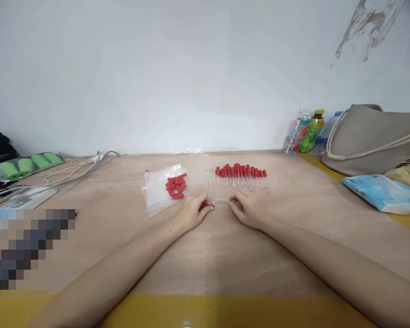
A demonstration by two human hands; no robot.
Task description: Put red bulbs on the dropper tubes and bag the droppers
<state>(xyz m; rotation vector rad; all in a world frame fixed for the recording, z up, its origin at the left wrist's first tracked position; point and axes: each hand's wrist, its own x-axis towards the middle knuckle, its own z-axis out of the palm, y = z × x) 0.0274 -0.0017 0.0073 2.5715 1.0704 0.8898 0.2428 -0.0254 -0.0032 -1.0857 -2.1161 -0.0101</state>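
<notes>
My left hand (192, 211) rests on the wooden table (205, 255), its fingers pinched on a small red rubber cap (208, 206). My right hand (248, 210) lies just to its right, fingers closed on a thin clear glass tube (222, 200) that points toward the cap. The cap and the tube tip sit a little apart. Behind the left hand, several loose red caps (176, 186) lie on a clear plastic bag (159, 191). A row of bare clear tubes (201, 181) lies beyond, with a row of red-capped droppers (241, 175) behind the right hand.
A beige bag (372, 136), drink bottles (310, 132) and a blue packet (384, 193) stand at the right. Green rolls (30, 164), grey cables (82, 171) and papers lie at the left. A white wall closes the back; a yellow strip edges the front.
</notes>
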